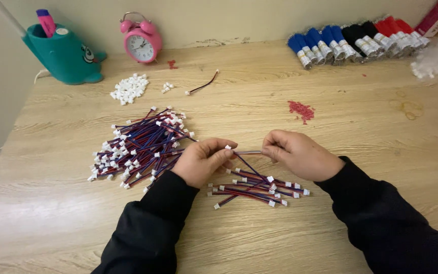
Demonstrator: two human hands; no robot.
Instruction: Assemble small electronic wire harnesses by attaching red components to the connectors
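Head: hands (204,161) (297,153) pinch wire (248,152).

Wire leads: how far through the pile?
Looks done: small pile of leads below the hands. In hand: one lead stretched between left hand and right hand. Left: the much bigger pile, plus loose white connectors. Probably under halfway.

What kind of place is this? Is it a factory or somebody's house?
Probably a home desk used for small assembly work. The light wooden table holds a big pile of red-and-blue wire leads with white plugs and loose white plastic connectors, but also a pink twin-bell alarm clock.
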